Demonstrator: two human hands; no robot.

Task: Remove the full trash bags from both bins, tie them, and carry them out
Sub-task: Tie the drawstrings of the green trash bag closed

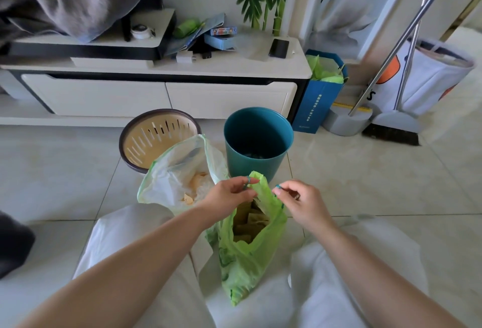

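Two bins stand on the floor at frame centre, the slotted bin left of the smooth bin, both before the low cabinet — a phone lies on its top toward the right. Just below the bins sit two bags: the open bag on the left, the filled bag lower and right of it, between the left hand and right hand. At right, past the cabinet's end — a paper bag, then a broom.

You have two bins, one slotted and one teal, two trash bags, one pale and one green, one phone and one broom.
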